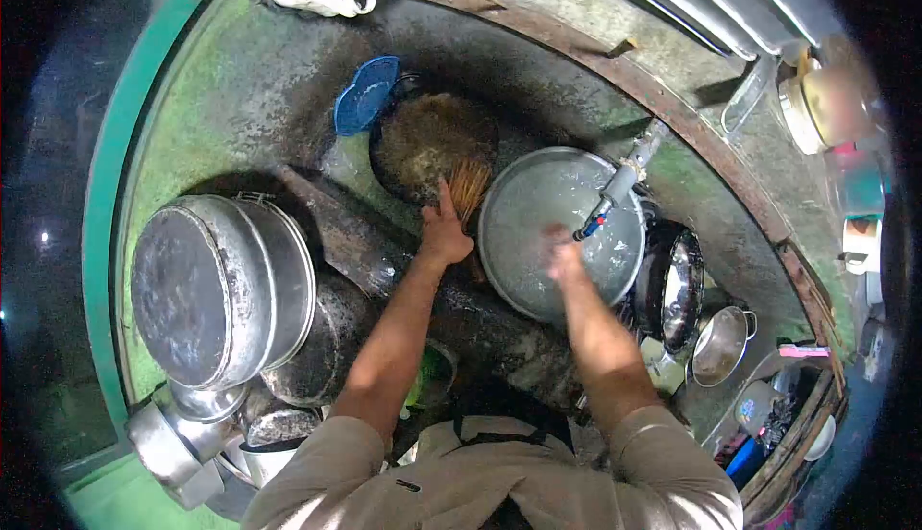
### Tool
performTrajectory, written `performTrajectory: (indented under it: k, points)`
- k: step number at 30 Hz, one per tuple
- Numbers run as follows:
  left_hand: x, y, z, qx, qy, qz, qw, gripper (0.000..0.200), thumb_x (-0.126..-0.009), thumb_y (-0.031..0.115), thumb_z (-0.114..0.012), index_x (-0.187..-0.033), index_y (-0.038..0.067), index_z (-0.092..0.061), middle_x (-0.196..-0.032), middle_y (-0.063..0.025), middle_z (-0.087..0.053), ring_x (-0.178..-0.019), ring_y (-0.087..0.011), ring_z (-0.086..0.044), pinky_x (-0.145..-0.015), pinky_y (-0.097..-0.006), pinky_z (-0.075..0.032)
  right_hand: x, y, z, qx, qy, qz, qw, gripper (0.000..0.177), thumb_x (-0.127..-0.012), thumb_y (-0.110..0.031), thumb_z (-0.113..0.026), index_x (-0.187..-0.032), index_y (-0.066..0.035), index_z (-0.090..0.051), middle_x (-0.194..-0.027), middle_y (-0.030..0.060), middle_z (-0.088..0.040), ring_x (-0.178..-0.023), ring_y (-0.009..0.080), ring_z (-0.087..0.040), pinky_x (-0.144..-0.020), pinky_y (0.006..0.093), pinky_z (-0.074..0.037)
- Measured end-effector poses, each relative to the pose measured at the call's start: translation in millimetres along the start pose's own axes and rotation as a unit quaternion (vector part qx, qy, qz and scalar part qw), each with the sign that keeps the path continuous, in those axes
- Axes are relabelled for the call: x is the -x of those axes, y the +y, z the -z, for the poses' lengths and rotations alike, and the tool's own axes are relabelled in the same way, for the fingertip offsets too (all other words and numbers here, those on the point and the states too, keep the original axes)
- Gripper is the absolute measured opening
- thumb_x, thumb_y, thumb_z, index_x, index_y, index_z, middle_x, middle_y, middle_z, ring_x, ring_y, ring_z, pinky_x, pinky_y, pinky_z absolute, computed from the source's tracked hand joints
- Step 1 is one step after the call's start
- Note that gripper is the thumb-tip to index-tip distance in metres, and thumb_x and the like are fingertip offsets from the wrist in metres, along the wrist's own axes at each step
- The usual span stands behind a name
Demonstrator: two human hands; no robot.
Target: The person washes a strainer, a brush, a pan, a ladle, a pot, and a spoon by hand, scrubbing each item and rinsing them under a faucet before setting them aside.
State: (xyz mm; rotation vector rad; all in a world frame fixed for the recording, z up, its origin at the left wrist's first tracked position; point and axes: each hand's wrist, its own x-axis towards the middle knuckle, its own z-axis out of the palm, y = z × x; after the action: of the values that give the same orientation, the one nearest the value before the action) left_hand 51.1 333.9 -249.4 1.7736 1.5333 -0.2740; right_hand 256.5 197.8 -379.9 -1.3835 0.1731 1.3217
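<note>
Right hand (565, 252) is a blur at the basin (486, 232), 1 o'clock; can't tell its grip. Left hand (448, 234) has its index finger out beside the stick brush (469, 187), 12 o'clock. Firmly holding that would need fingers wrapped round.

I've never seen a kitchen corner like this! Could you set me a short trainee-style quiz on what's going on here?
1. Multiple choice: which hand reaches over the wide metal basin, near the tap?
A) neither
B) the left
C) the right

2. True or false: the bundle of thin bristles is beside the left hand.

3. Fill in the colour: the plastic piece beside the dark round pan is ____.

Key:
1. C, the right hand, though it is blurred.
2. True.
3. Blue.
</note>
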Motion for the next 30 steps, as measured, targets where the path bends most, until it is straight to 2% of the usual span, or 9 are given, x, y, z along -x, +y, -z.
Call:
performTrajectory:
  k: [3, 6, 9, 12, 16, 18, 22, 24, 30]
  points:
    - [-8.0, 4.1, -14.0, 0.033, -0.001, -0.035, 0.999, 0.112, -0.072, 0.019, -0.074, -0.147, 0.01, 0.009, -0.139, -0.0346, -0.028, -0.126, -0.0506, -0.036, -0.103, -0.0467, -0.036, 45.2, -39.2, -91.5, -0.031, -0.228, -0.043, 0.972, 0.038, -0.092, -0.034, -0.053, -0.119, -0.008, -0.051, -0.108, 0.0112, -0.06, -0.101, 0.0223, -0.056, -0.088, 0.0393, -0.044]
    - [-6.1, 19.8, -17.7, 0.089, 0.029, -0.164, 0.982, 0.092, -0.078, 0.031, -0.071, -0.146, 0.001, -0.017, -0.14, -0.0296, -0.036, -0.129, -0.0442, -0.036, -0.106, -0.0443, -0.032, 78.3, -41.6, -99.6, 0.145, -0.159, 0.085, 0.973, 0.043, -0.093, -0.04, -0.052, -0.122, -0.008, -0.048, -0.103, 0.0112, -0.06, -0.097, 0.0215, -0.057, -0.085, 0.0374, -0.044]
    - [10.1, 56.3, -50.3, 0.241, -0.019, -0.19, 0.952, 0.067, -0.094, 0.028, -0.048, -0.145, -0.001, -0.016, -0.14, -0.025, -0.039, -0.13, -0.0343, -0.039, -0.105, -0.0419, -0.034, 91.4, -54.9, -73.9, 0.269, -0.076, 0.054, 0.959, 0.043, -0.094, -0.042, -0.051, -0.124, -0.011, -0.047, -0.087, 0.0058, -0.058, -0.075, 0.0161, -0.057, -0.065, 0.0298, -0.047]
    - [24.1, 85.8, -85.8, 0.567, -0.277, -0.094, 0.77, 0.056, -0.098, 0.021, -0.043, -0.146, 0.002, -0.021, -0.137, -0.0144, -0.044, -0.123, -0.0225, -0.044, -0.102, -0.0343, -0.036, 69.7, -47.1, -32.4, 0.137, -0.034, -0.006, 0.99, 0.032, -0.096, -0.037, -0.047, -0.114, -0.011, -0.051, -0.07, 0.0028, -0.054, -0.054, 0.0149, -0.052, -0.045, 0.0292, -0.042]
    - [-27.8, 32.5, -227.3, 0.352, -0.074, -0.281, 0.89, 0.056, -0.095, 0.01, -0.049, -0.145, 0.003, -0.024, -0.135, -0.0114, -0.046, -0.12, -0.017, -0.045, -0.102, -0.0313, -0.034, -19.2, 14.1, 55.5, 0.594, 0.113, 0.21, 0.769, 0.046, -0.084, -0.031, -0.057, -0.124, -0.011, -0.049, -0.085, 0.0136, -0.066, -0.078, 0.0322, -0.066, -0.068, 0.0418, -0.053]
    - [-20.3, 27.7, -226.6, 0.409, -0.106, -0.173, 0.89, 0.057, -0.095, 0.018, -0.052, -0.144, 0.003, -0.026, -0.136, -0.0116, -0.045, -0.122, -0.0181, -0.044, -0.102, -0.033, -0.034, -108.1, 97.4, 107.3, 0.565, 0.053, 0.367, 0.737, 0.05, -0.078, -0.037, -0.064, -0.119, -0.011, -0.053, -0.098, 0.0133, -0.065, -0.096, 0.0351, -0.062, -0.081, 0.0439, -0.049]
    - [-6.8, 18.3, -169.6, 0.487, -0.058, -0.014, 0.871, 0.057, -0.092, 0.037, -0.056, -0.134, 0.002, -0.043, -0.124, -0.0149, -0.053, -0.109, -0.0265, -0.053, -0.093, -0.0373, -0.043, -79.5, 81.1, 42.2, 0.302, -0.056, 0.052, 0.95, 0.04, -0.086, -0.039, -0.056, -0.116, -0.012, -0.051, -0.092, 0.0099, -0.063, -0.087, 0.0291, -0.06, -0.074, 0.0407, -0.049]
    - [-35.7, -0.8, -179.9, 0.676, -0.215, 0.056, 0.703, 0.047, -0.09, 0.041, -0.058, -0.123, 0.007, -0.054, -0.106, -0.0078, -0.061, -0.093, -0.019, -0.059, -0.081, -0.0343, -0.048, 2.0, 7.5, -14.6, 0.264, -0.082, -0.094, 0.956, 0.036, -0.092, -0.04, -0.049, -0.116, -0.013, -0.048, -0.084, 0.0096, -0.061, -0.072, 0.0236, -0.059, -0.06, 0.0359, -0.049]
    - [-22.5, 73.2, -146.3, 0.756, -0.245, -0.034, 0.605, 0.046, -0.09, 0.026, -0.062, -0.13, 0.009, -0.046, -0.102, -0.0056, -0.064, -0.087, -0.0194, -0.062, -0.075, -0.035, -0.052, 128.6, -42.7, 26.9, 0.244, -0.173, -0.095, 0.95, 0.033, -0.1, -0.042, -0.035, -0.113, -0.013, -0.046, -0.069, 0.0072, -0.057, -0.049, 0.0178, -0.055, -0.045, 0.0332, -0.048]
